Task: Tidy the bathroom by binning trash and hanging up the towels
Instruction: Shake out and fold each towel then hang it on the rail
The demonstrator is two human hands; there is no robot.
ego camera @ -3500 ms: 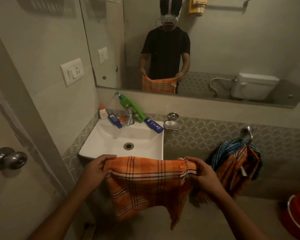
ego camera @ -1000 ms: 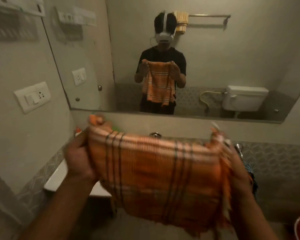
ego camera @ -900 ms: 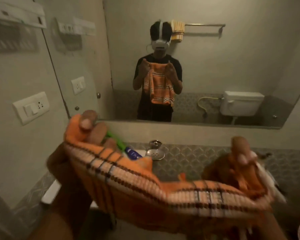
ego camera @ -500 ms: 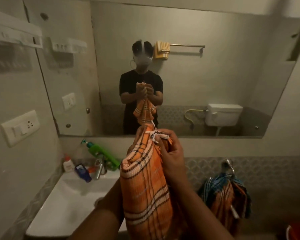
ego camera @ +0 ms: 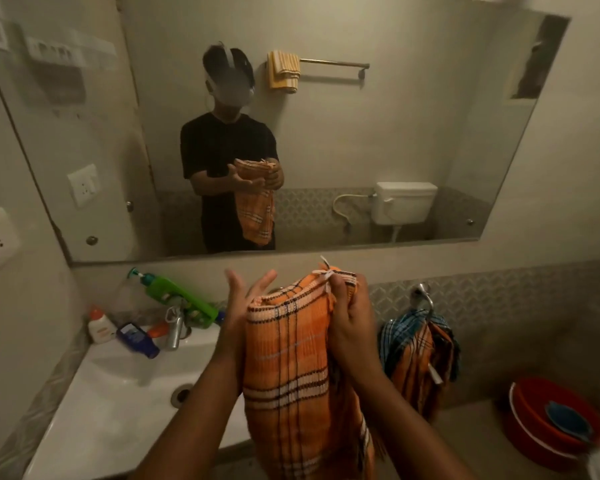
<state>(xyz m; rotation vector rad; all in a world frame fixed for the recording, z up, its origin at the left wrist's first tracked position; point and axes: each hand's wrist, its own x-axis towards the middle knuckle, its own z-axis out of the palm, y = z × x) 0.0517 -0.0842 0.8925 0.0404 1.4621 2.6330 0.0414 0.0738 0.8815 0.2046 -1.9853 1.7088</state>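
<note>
Two hands raised before the mirror (ego camera: 361, 133), right hand (ego camera: 352, 327) gripping the folded orange checked towel (ego camera: 291, 375) by its top corner, left hand (ego camera: 241, 306) spread flat against its left side, cloth hanging between them

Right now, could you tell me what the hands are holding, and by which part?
The right hand grips the folded orange checked towel at its top corner. The left hand is open, flat against its side.

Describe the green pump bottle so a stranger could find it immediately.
Start at the white sink under the mirror. Behind its tap, the green pump bottle leans along the back ledge. It is the only green thing there, much longer than the small white bottle and blue tube beside it.
</note>
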